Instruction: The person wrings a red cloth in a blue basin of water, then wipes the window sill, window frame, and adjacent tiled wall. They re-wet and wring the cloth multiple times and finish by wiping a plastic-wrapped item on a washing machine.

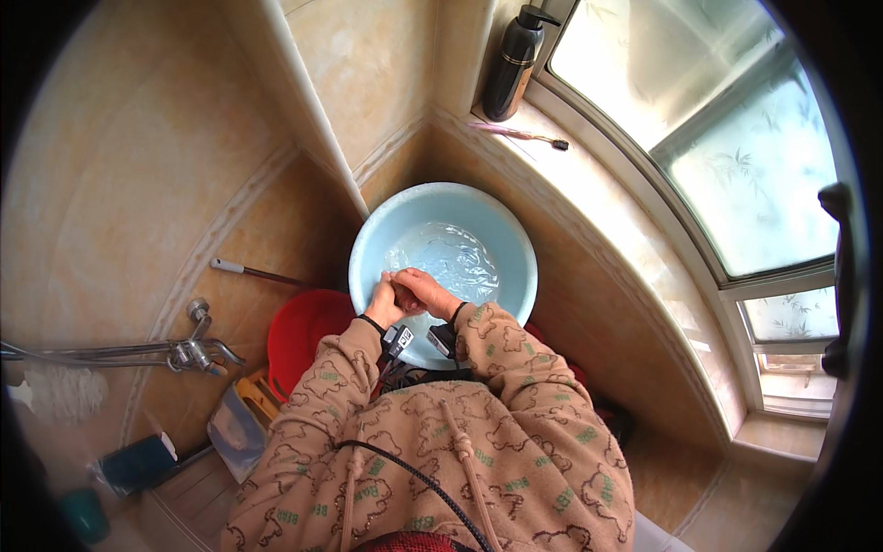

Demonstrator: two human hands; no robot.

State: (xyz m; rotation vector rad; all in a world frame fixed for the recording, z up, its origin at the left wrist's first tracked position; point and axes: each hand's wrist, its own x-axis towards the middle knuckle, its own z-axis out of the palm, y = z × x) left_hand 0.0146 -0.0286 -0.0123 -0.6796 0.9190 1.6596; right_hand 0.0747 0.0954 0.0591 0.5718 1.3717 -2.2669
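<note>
Over the near left part of a light blue round basin [509,239], my two hands are pressed together. Clear rippling water [451,258] lies in the bottom of the basin. My left hand [383,302] has its fingers closed against the right one. Curled across it from the right is my right hand [430,293], its fingers closed too. A small dark reddish patch shows between the palms; whether it is an object or shadowed skin I cannot make out. Each wrist wears a black band with a small dark device by it.
A red basin [299,336] stands left of the blue one, below a wall tap [191,355]. A long-handled stick [253,270] leans nearby. On the window ledge stand a black pump bottle [515,69] and a toothbrush [524,135]. Tiled walls close in the corner.
</note>
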